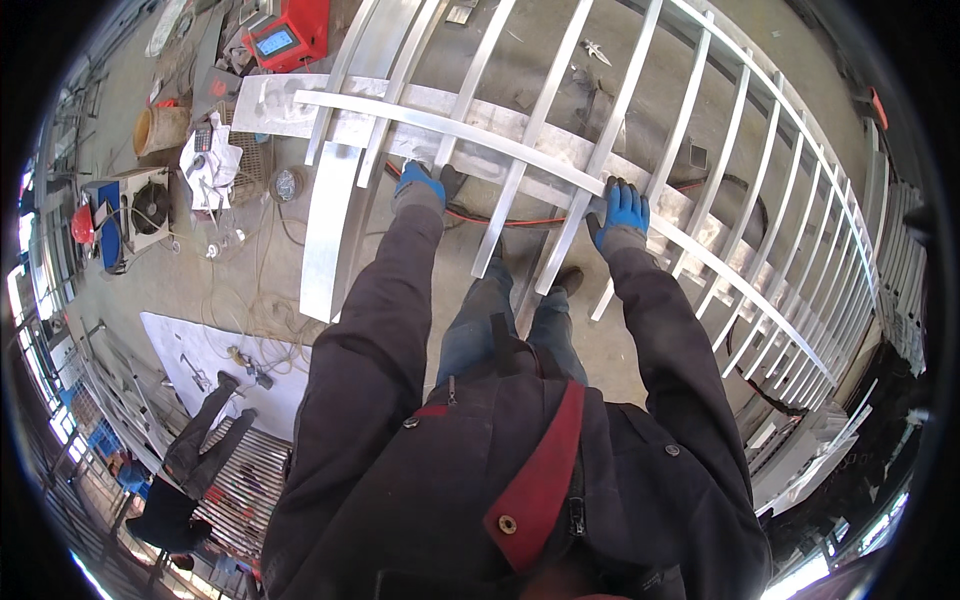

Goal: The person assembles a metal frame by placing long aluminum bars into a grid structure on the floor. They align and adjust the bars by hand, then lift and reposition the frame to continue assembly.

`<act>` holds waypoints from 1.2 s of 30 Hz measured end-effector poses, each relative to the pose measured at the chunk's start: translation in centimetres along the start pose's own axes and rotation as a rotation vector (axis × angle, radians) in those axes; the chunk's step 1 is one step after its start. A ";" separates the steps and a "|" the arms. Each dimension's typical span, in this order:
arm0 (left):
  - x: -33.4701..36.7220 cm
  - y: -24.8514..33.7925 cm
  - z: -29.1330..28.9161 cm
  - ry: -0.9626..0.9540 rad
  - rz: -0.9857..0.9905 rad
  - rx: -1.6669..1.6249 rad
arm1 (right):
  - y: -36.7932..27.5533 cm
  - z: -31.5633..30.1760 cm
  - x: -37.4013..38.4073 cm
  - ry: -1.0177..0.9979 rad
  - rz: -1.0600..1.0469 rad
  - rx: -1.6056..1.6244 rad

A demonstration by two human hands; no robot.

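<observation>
A pale metal frame of long rails and several cross bars spreads out before me. My left hand [421, 188], in a blue and dark grey glove, is closed around the lower end of a metal bar [462, 112], below the near metal rail [480, 138]. The bar's end is hidden by the glove. Farther right, my right hand [624, 217], gloved alike, lies across the same rail with its fingers stretched out and the thumb apart. Beneath the bars runs a wide flat metal plate [270, 104].
A red machine with a screen [275, 43] stands at far left. Below it are a fan unit [150, 207], a calculator on white cloth [204, 137] and loose cables. A red hose [505, 220] crosses the floor near my feet. Another person [190, 470] is at lower left, beside a white sheet [180, 345].
</observation>
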State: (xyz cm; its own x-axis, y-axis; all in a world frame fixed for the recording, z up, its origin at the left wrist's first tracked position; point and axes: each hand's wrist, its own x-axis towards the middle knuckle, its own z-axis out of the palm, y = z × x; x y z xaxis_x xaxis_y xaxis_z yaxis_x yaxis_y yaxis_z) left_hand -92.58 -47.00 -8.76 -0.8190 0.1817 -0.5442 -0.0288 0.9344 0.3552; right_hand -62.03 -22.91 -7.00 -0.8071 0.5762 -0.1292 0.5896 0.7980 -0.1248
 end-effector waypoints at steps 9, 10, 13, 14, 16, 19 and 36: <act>-1.5 0.6 -0.4 -0.120 0.119 0.296 | -0.1 -0.1 0.1 -0.024 0.006 0.002; -1.4 0.4 -0.3 -0.116 0.119 0.288 | -0.1 -0.1 0.1 -0.011 0.008 0.010; -1.5 -0.6 0.3 -0.149 0.103 0.256 | 0.2 -0.1 0.4 -0.021 0.004 -0.003; -1.6 -1.2 0.5 -0.128 0.117 0.252 | 0.4 0.0 0.6 -0.029 0.003 0.005; -2.5 -3.1 0.9 -0.089 0.138 0.246 | 0.9 0.3 1.0 0.048 -0.020 0.033; -4.4 -6.4 1.7 -0.036 0.123 0.202 | 1.7 1.0 1.5 0.104 -0.029 0.089; 4.1 -5.2 -7.9 0.160 0.132 0.268 | 1.5 1.8 1.7 0.081 -0.031 0.027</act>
State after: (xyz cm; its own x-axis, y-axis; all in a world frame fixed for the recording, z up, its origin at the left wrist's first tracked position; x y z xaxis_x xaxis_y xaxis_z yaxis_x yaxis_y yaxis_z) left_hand -100.37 -53.57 -6.84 -0.8858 0.2762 -0.3728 0.2182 0.9571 0.1907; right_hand -62.43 -21.04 -9.16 -0.8242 0.5645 -0.0454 0.5641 0.8113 -0.1537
